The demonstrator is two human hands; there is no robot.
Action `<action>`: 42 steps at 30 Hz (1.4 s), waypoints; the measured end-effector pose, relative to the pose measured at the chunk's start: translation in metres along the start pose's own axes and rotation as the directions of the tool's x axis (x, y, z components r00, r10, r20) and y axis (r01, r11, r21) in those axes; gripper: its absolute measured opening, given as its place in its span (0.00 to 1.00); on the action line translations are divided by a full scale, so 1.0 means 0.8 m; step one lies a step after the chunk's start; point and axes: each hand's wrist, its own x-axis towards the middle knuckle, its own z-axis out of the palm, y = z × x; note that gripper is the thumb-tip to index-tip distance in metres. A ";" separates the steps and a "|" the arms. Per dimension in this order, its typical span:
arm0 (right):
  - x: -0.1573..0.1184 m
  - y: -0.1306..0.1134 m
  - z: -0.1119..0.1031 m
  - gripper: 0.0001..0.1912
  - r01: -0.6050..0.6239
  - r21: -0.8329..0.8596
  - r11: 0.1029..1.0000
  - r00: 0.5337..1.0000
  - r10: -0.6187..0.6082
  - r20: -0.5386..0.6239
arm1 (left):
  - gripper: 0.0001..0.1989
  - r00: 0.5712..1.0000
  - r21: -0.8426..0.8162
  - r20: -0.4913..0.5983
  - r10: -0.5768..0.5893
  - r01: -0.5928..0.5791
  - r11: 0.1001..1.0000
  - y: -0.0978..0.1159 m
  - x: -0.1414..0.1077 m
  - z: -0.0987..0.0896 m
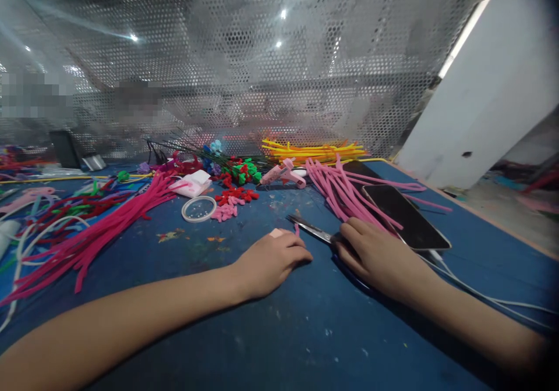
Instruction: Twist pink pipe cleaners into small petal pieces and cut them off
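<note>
On the blue table my left hand (275, 260) is closed in a pinch. A short end of pink pipe cleaner (297, 228) pokes up past its fingertips; the rest of that piece is hidden. My right hand (371, 251) is wrapped around the dark blue handles of a pair of scissors (315, 231). The metal blades point left, close to the pink end, and I cannot tell whether they touch it. Beyond the right hand lies a loose bunch of pink pipe cleaners (338, 190). Small pink twisted pieces (227, 209) rest beyond the left hand.
A phone (404, 216) with a white cable lies at right. Farther back are a pink glue gun (283, 173) and yellow pipe cleaners (314, 151). At left are a tape roll (198, 209) and magenta pipe cleaners (109, 228). Perforated metal mesh (244, 59) stands behind the table.
</note>
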 end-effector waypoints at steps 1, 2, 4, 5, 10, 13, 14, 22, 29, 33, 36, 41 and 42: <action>0.000 0.000 0.000 0.13 -0.002 -0.001 1.000 1.000 0.002 0.002 | 0.13 1.000 -0.014 0.012 0.013 -0.013 1.000 -0.001 0.000 0.000; 0.000 0.000 -0.001 0.13 -0.006 0.000 1.000 1.000 0.006 0.005 | 0.13 1.000 -0.021 0.014 0.022 -0.021 1.000 -0.001 0.000 0.000; 0.000 0.001 -0.001 0.13 -0.012 0.003 1.000 1.000 0.012 0.015 | 0.13 0.999 -0.029 0.008 0.032 -0.032 0.999 -0.002 -0.001 0.000; -0.001 0.001 0.000 0.13 -0.020 0.005 1.000 1.000 0.020 0.015 | 0.13 0.999 -0.036 0.002 0.041 -0.040 0.999 -0.002 -0.001 0.000; -0.001 -0.005 -0.003 0.13 0.088 0.103 0.991 0.983 -0.070 -0.168 | 0.13 0.986 -0.138 -0.041 0.161 -0.165 0.977 -0.001 -0.002 -0.003; -0.001 -0.016 -0.009 0.15 0.297 0.274 0.915 0.954 -0.268 -0.136 | 0.13 0.958 -0.228 -0.078 0.275 -0.286 0.931 0.001 -0.003 -0.005; -0.001 -0.019 -0.011 0.14 0.341 0.352 0.872 0.939 -0.332 -0.086 | 0.13 0.952 -0.252 -0.102 0.289 -0.305 0.918 0.002 -0.004 -0.006; 0.001 -0.021 -0.013 0.14 0.263 0.484 0.834 0.949 -0.315 0.029 | 0.10 0.953 -0.440 -0.261 -0.152 0.022 0.897 0.000 0.001 -0.007; 0.002 -0.027 -0.021 0.09 0.218 0.434 0.874 0.953 -0.287 0.100 | 0.07 0.758 -0.819 -0.200 -0.621 0.219 0.531 -0.031 0.015 0.006; 0.001 -0.039 -0.020 0.05 0.197 0.352 0.915 0.965 -0.245 0.097 | 0.06 0.698 -0.855 -0.198 -0.689 0.220 0.469 -0.036 0.016 0.006; 0.004 -0.047 -0.016 0.16 0.172 0.307 0.936 0.982 -0.189 0.027 | 0.05 0.754 -0.867 -0.164 -0.636 0.197 0.458 -0.032 0.016 0.003; 0.013 -0.050 -0.009 0.08 0.283 0.170 0.944 0.957 -0.290 0.019 | 0.04 0.847 -0.897 -0.113 -0.520 0.137 0.420 -0.023 0.014 0.002; 0.014 -0.049 -0.009 0.10 0.290 0.161 0.944 0.954 -0.297 0.024 | 0.04 0.847 -0.903 -0.112 -0.519 0.130 0.409 -0.022 0.014 0.002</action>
